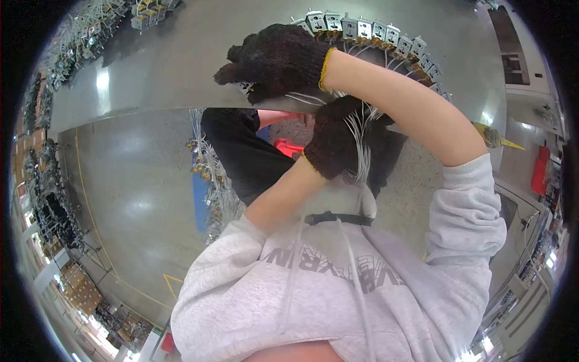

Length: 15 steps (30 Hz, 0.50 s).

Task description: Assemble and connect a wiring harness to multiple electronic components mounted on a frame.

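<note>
Both of my hands wear dark knit gloves with yellow cuffs. My left hand (335, 142), at the table's near edge, is closed around a bundle of thin white wires (362, 142) that hangs down past it. Reaching across from the right, my right hand (274, 63) is above the metal tabletop, farther away and to the left. Its fingers and thumb close over a small silvery metal part (245, 87), mostly hidden by the glove. White wires (304, 98) run from beneath this hand toward the left one. Behind my right forearm, similar box-shaped metal parts (364, 28) stand in a curved row, wires trailing inward.
More wired metal parts (84, 36) are heaped on the table's far left. Another wired bunch (214, 181) hangs beside my leg at the left. A red object (288, 146) shows under the table edge. A yellow pointed object (494, 137) lies at the right.
</note>
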Available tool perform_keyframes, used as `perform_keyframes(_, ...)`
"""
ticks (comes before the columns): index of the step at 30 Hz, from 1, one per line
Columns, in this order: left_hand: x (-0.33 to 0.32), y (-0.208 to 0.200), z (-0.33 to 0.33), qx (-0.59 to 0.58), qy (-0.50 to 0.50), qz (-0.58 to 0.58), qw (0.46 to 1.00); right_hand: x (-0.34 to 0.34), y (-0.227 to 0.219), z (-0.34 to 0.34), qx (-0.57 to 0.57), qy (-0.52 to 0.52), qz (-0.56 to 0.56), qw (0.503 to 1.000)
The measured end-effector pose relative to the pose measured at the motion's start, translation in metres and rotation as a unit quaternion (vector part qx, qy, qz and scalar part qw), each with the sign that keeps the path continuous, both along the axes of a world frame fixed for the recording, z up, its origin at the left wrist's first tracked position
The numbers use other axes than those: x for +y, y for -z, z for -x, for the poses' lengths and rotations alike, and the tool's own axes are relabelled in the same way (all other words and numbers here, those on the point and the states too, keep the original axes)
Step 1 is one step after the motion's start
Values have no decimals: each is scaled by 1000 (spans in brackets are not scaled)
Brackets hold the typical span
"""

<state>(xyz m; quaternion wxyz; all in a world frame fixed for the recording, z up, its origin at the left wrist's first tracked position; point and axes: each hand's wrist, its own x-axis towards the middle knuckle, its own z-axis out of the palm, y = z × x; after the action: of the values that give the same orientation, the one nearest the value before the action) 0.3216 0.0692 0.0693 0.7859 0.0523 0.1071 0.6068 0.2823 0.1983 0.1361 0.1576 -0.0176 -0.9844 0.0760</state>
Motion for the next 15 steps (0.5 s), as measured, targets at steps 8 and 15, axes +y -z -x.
perform_keyframes(8,1,-16,-9,-55,66,194,977,-11,-20,-41,80,48,-60,994)
perform_keyframes(15,9,-8,-10,-154,239,135,949,37,-45,-185,86,338,-13,937)
